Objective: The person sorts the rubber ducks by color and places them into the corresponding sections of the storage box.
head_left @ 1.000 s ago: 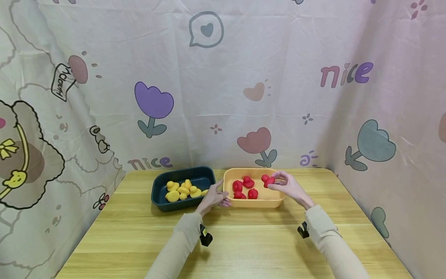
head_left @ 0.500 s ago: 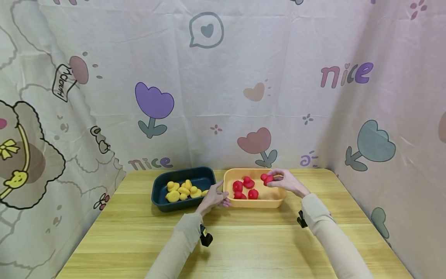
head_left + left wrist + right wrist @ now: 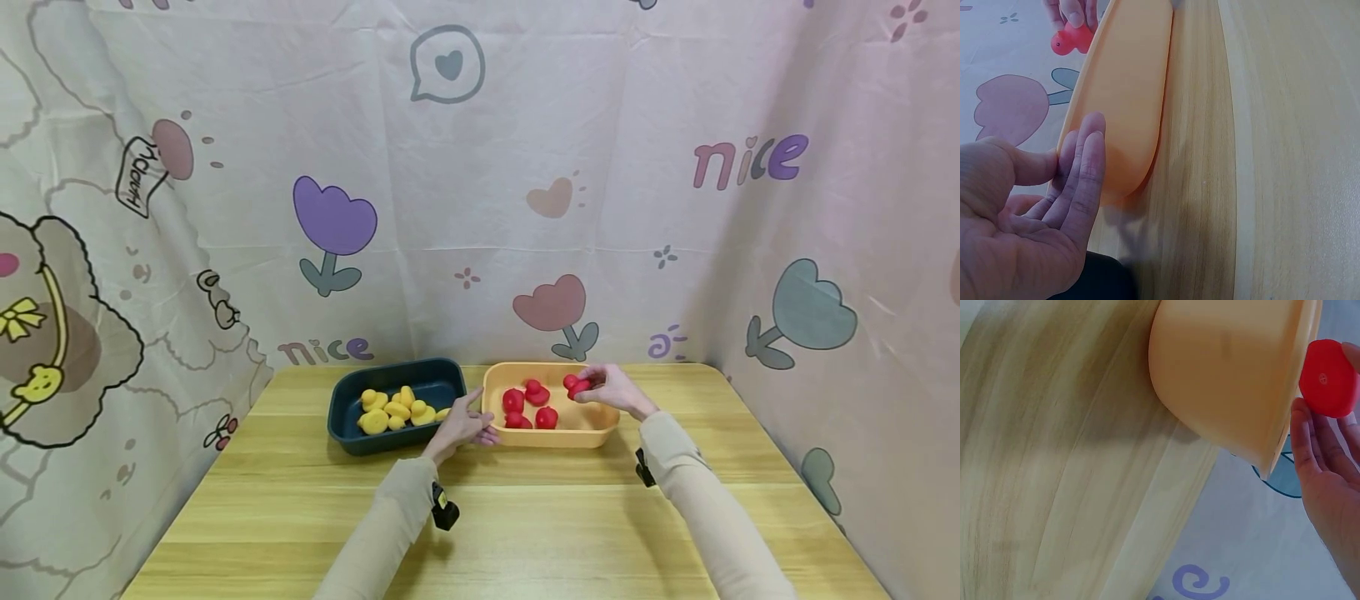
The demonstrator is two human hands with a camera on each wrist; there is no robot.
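Note:
My right hand (image 3: 617, 392) pinches a red rubber duck (image 3: 572, 384) above the right part of a pale orange bin (image 3: 558, 439). The right wrist view shows the duck's flat round base (image 3: 1327, 378), with fingers close by the bin's rim. At the bin's near left corner, my left hand (image 3: 459, 428) holds the rim. In the left wrist view, its thumb and fingers (image 3: 1082, 178) meet at the edge, fingers along the outer wall. Several more red ducks (image 3: 547, 417) lie inside the bin, toward its left.
Left of the orange bin stands a dark blue bin (image 3: 352, 443) with several yellow ducks (image 3: 397, 410) in it. Both rest at the back of a wooden table (image 3: 525, 517). A printed curtain (image 3: 465, 183) hangs behind and along the sides.
My right hand has shifted slightly left with the red duck, and its forearm has moved the same way. My left hand keeps its place at the orange bin's corner.

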